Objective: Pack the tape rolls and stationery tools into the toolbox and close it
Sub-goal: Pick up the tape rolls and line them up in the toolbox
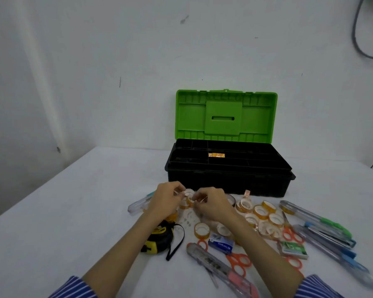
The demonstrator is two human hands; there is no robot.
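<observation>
- Both hands meet low and centre on the white table (73, 201). Left hand (166, 201) and right hand (213, 204) each have curled fingers pinching small tape rolls (188, 197) between them; I can't tell how many rolls are in the grip.
- Striped blue sleeves (73, 287) show at both forearms near the bottom edge.
- Toolbox (228, 179) sits just beyond the hands, slightly to the right: black base, green lid (226, 115) standing open and upright. Black tray on top with several compartments; I see a few orange-labelled rolls (216, 155) in a middle compartment.
- Loose tape rolls (261, 211) clustered just right of the right hand, more under the right forearm, one roll (201, 230) between the forearms.
- Yellow-black tape measure (157, 238) under the left forearm, black strap trailing beside it.
- Clear pen case (138, 206) just left of the left hand.
- Blue staple box (221, 244) and a clear-bodied cutter (213, 265) between the forearms, nearer me.
- Orange-handled scissors (239, 263) by the right forearm, another pair (291, 233) further right.
- Green staple box (293, 249) and several cutters (323, 226) far right of the right hand.
</observation>
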